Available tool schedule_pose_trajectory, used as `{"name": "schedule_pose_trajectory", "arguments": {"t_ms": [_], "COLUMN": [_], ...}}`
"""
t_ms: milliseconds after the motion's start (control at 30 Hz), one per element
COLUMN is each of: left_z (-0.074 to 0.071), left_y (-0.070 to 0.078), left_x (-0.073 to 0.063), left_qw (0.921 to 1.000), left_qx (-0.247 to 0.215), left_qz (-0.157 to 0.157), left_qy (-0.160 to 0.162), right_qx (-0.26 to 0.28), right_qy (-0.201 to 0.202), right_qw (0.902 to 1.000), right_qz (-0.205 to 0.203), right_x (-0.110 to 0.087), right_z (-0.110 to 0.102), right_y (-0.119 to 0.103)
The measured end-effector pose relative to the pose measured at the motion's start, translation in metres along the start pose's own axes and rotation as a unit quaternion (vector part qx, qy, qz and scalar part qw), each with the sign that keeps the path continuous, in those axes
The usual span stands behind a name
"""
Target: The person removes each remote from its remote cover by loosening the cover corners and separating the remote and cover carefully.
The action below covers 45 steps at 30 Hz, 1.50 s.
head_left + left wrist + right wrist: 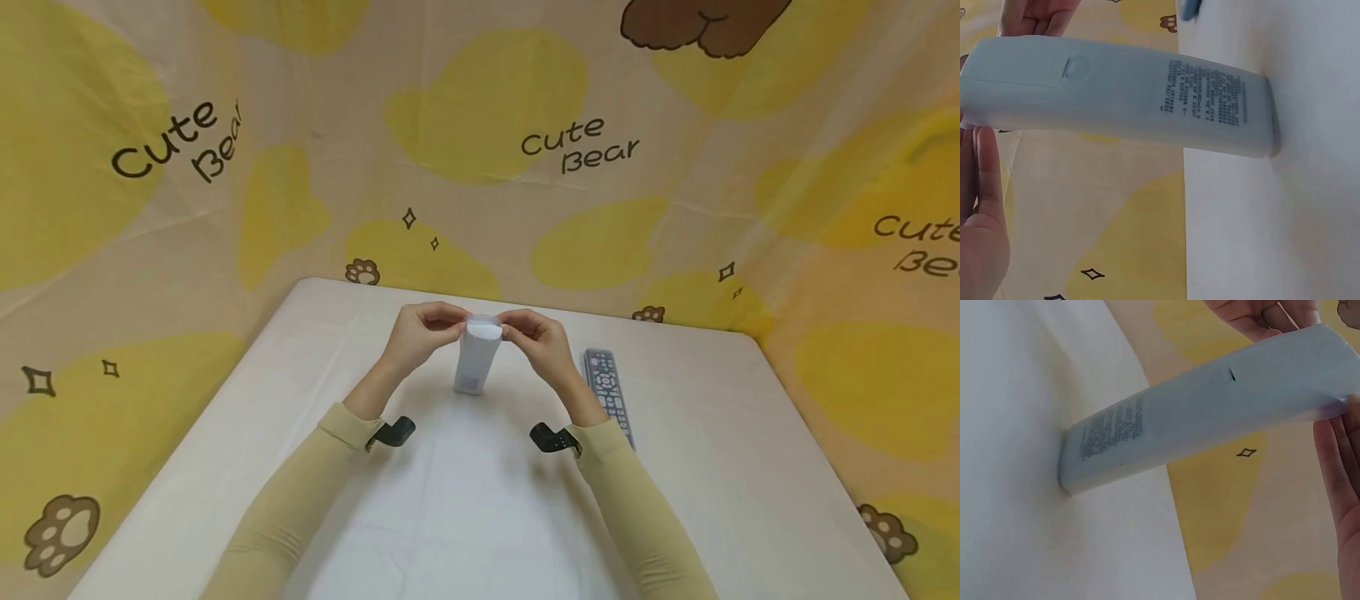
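A pale remote control stands on one end on the white table, leaning slightly, its printed label and battery cover toward me. A thin translucent sleeve surrounds it and extends past its upper end. My left hand pinches the sleeve's upper left edge between thumb and fingers. On the opposite edge my right hand pinches likewise. The left wrist view has the remote's label near the table end; in the right wrist view the battery cover's latch shows through the film.
Another remote control, grey with several rows of buttons, lies face up to the right, partly hidden behind my right forearm. A yellow patterned cloth hangs behind and beside the white table. Dark wrist cameras project inward from both cuffs.
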<state>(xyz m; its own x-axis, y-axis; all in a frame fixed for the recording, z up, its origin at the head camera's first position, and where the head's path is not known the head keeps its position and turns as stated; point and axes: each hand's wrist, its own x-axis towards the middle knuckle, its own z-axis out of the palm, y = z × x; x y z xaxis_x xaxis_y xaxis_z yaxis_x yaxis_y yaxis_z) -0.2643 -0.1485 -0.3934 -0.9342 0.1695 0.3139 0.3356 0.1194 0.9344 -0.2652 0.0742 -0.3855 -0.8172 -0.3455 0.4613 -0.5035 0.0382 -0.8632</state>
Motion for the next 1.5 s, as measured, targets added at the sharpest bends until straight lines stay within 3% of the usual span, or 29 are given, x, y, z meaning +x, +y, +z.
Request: {"name": "schedule_pose_trajectory", "arguments": {"t_ms": [267,467,633,833,1000,1267,1500], "left_z": [0.002,0.004,0.006,0.008,0.010,0.013,0.016], "left_y": [-0.009,-0.010,-0.014,-0.018,-0.018,-0.017,-0.021], "left_x": [0.001,0.003,0.007,0.010,0.011,0.012,0.013], "left_qw": [0.9998,0.9991,0.9960,0.9826,0.9732,0.9630,0.9570], "left_qx": [-0.006,-0.026,-0.076,-0.159,-0.195,-0.193,-0.183], "left_qz": [0.005,0.000,-0.028,-0.083,-0.102,-0.152,-0.185], "left_qy": [0.016,0.034,0.039,0.051,0.066,0.110,0.128], "right_qx": [0.026,0.058,0.099,0.160,0.174,0.195,0.193], "right_qy": [0.017,0.038,0.061,0.081,0.090,0.109,0.129], "right_qw": [0.9993,0.9965,0.9898,0.9759,0.9697,0.9589,0.9522], "right_qz": [0.020,0.047,0.082,0.125,0.146,0.175,0.198], "right_x": [0.000,0.007,0.010,0.010,0.012,0.014,0.014], "right_z": [0.004,0.005,0.006,0.010,0.012,0.017,0.021], "right_y": [0.005,0.028,0.039,0.043,0.040,0.039,0.042]}}
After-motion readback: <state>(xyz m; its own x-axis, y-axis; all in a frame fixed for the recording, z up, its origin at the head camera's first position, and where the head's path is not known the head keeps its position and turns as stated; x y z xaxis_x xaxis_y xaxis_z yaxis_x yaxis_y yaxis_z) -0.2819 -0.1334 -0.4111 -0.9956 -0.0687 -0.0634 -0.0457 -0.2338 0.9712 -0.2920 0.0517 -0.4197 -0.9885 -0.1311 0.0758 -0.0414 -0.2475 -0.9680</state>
